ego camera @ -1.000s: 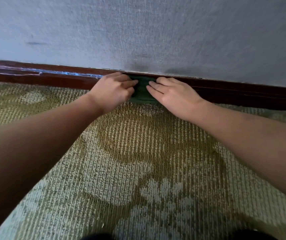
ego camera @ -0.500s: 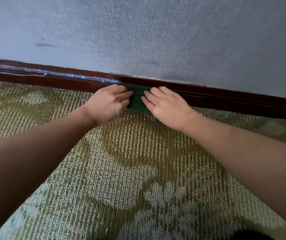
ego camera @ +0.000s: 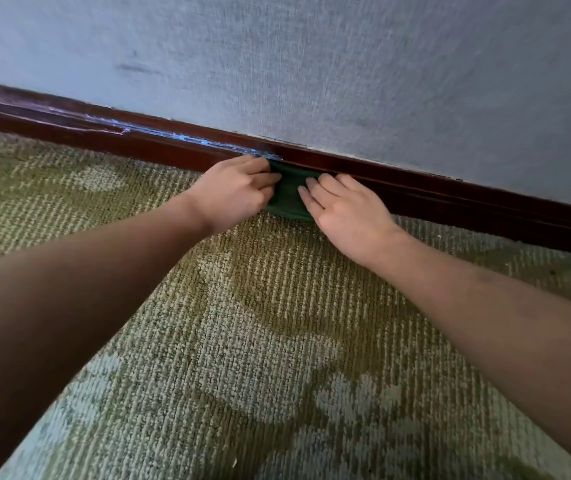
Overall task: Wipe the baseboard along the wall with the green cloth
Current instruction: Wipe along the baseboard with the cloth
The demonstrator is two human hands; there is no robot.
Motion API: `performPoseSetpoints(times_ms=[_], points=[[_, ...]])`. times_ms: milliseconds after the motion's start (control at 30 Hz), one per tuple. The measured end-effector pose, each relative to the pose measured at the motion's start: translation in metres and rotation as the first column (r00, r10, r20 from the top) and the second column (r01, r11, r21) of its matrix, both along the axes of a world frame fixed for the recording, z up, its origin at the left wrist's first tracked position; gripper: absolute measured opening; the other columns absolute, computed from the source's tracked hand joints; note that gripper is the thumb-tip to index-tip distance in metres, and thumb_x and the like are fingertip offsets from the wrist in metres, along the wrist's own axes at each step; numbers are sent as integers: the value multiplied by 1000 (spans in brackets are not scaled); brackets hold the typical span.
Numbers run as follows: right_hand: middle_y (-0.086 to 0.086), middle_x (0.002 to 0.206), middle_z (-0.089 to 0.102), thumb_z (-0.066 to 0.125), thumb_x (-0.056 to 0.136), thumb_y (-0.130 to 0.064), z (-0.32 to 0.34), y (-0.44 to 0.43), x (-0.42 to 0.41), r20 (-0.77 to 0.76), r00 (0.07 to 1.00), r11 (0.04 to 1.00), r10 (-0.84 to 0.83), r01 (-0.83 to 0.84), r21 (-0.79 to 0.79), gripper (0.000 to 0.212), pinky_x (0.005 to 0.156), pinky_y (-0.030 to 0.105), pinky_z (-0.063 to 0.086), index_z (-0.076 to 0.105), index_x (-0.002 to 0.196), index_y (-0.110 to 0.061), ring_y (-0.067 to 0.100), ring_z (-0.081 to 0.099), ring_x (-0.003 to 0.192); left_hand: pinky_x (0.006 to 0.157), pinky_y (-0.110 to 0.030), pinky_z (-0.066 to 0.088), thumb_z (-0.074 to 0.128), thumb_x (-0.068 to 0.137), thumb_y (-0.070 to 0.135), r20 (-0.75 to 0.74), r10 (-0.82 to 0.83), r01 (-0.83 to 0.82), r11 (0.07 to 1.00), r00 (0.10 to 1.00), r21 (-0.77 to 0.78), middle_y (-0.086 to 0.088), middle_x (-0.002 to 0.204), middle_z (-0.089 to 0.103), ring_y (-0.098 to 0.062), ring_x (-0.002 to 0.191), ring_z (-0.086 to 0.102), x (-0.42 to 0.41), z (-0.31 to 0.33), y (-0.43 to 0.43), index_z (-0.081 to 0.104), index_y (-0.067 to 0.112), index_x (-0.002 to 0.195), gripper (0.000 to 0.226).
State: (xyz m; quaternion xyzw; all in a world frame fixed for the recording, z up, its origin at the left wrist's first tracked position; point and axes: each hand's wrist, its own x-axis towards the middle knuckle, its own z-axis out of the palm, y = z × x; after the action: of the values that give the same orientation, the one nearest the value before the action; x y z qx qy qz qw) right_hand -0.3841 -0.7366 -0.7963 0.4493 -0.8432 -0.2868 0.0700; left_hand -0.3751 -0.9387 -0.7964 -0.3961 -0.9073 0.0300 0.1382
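A dark red-brown baseboard [ego camera: 450, 199] runs along the foot of a grey-blue wall, sloping down to the right in the head view. A folded green cloth [ego camera: 287, 195] lies flat against its face. My left hand [ego camera: 233, 192] presses the cloth's left edge with fingers curled over it. My right hand [ego camera: 346, 209] lies on the cloth's right side with straight fingers pressing it to the board. Most of the cloth is hidden under both hands.
A blue-white scuffed streak [ego camera: 180, 135] marks the baseboard left of my hands. A dark smudge [ego camera: 135, 67] sits on the wall [ego camera: 346, 64]. Patterned green and beige carpet [ego camera: 259, 341] covers the floor right up to the baseboard.
Both hands and the cloth have slid right along the baseboard past the end of the blue streak. The view has tilted, so the board now slopes more.
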Motion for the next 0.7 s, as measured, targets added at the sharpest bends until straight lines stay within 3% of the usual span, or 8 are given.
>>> performPoseSetpoints(times_ms=[167, 367, 533, 700], points=[[5, 130, 54, 45, 91, -13, 5, 0, 0, -27, 998, 997, 58, -59, -45, 44, 98, 27, 37, 44, 135, -7, 17, 50, 117, 77, -39, 55, 78, 60, -5, 54, 43, -44, 999, 998, 15, -17, 92, 71, -30, 85, 66, 5, -1, 2, 72, -3, 75, 16], [10, 131, 52, 53, 88, -11, -5, 13, 18, 24, 999, 999, 49, -48, -24, 49, 99, 31, 37, 42, 135, -2, 21, 49, 119, 73, -37, 57, 82, 55, -1, 163, 4, -6, 1000, 987, 10, -16, 88, 72, -26, 81, 67, 22, -1, 10, 73, -1, 74, 21], [8, 119, 62, 63, 81, -14, 3, 13, 10, -60, 998, 978, 22, -34, -204, 42, 93, 30, 43, 58, 122, -6, 20, 58, 107, 80, -41, 55, 75, 65, -4, 55, 30, -31, 999, 998, 25, -21, 97, 69, -31, 89, 66, 12, 7, 7, 71, -6, 78, 14], [7, 120, 61, 62, 82, -13, 9, 15, 6, -106, 994, 963, 17, -44, -265, 41, 92, 29, 43, 58, 122, -6, 19, 58, 108, 81, -43, 54, 72, 71, -8, -20, 88, -86, 994, 996, 66, -23, 103, 67, -34, 93, 65, 6, 14, 7, 69, -10, 87, 16]])
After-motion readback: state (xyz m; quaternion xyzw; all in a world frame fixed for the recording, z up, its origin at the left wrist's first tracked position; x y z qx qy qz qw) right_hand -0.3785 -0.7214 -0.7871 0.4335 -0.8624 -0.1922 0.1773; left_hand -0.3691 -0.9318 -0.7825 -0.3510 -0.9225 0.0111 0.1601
